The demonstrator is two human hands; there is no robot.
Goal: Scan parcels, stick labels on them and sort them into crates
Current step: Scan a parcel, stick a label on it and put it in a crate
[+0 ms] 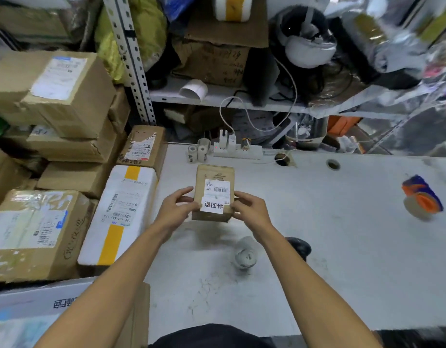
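A small brown cardboard parcel [213,177] is held just above the white table [317,247], in the middle of the view. It carries a barcode label and, lower down, a white sticker with black characters [212,205]. My left hand [175,209] grips the parcel's left side, thumb on top near the sticker. My right hand [252,212] grips its right side, fingers curled round the edge. A black handheld scanner [299,246] lies on the table beside my right forearm.
Cardboard parcels [53,91] are stacked high on the left, with a white foam box with yellow tape [121,214] against the table edge. Small label rolls [196,153] and a power strip [238,148] sit at the back. An orange tape dispenser [421,197] lies right. A grey roll [244,253] is near.
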